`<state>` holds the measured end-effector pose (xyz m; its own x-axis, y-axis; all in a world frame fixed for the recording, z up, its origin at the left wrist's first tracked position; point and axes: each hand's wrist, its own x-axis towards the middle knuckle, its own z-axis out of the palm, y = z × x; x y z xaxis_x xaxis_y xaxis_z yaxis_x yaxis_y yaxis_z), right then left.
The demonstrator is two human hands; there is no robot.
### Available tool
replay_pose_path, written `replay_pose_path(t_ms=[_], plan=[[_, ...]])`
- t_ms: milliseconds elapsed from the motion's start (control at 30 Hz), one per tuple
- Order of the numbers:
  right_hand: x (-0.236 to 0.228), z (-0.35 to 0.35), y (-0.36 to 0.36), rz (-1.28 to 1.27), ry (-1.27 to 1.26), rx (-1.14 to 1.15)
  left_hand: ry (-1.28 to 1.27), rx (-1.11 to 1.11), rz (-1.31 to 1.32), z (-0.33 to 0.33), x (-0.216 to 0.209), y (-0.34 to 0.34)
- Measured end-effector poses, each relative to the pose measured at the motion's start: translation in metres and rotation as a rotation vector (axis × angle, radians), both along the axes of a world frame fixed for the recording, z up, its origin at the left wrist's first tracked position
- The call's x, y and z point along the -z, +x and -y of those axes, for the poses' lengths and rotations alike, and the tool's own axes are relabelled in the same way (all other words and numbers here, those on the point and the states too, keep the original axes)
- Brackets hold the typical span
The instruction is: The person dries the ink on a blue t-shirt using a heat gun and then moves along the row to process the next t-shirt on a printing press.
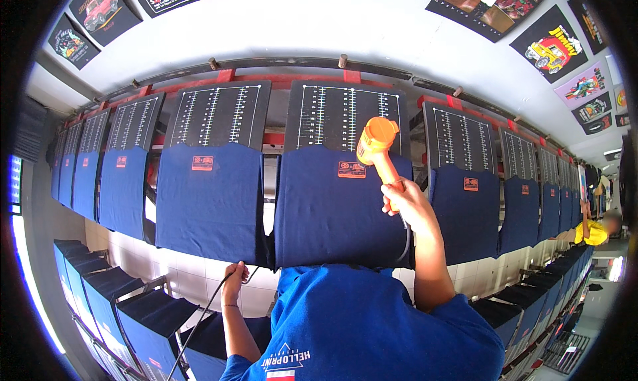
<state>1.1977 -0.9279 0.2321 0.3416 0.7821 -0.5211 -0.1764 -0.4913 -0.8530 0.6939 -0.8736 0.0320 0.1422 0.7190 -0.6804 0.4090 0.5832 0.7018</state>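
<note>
An orange hair dryer (377,142) is in my right hand (411,201), its handle wrapped by the fingers. Its head hangs over the upper right of a navy T-shirt (325,215), beside the small orange print (352,169) on the fabric. The shirt is stretched on a black printing board (332,118) marked with white rulers. Lower left, my left hand (236,276) pinches a black cord (211,300) below the hem of the neighbouring navy T-shirt (209,208). Part of the cord also shows along the shirt near my right wrist.
More boards with navy shirts run in a row to both sides, fixed to a red and black rail (279,65). A second row of shirt-covered boards (143,314) stands behind me. Far right, a person in a yellow top (591,233) is by the rows. Printed posters (549,43) hang on the wall.
</note>
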Motion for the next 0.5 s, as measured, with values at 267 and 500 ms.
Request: replay_pose_path(t_ms=[267, 500], plan=[[0.003, 0.004, 0.005, 0.001, 0.001, 0.006, -0.014, 0.010, -0.007, -0.003, -0.004, 0.001], [-0.003, 0.016, 0.003, -0.023, -0.033, 0.027, -0.022, 0.013, -0.017, -0.003, -0.002, -0.002]])
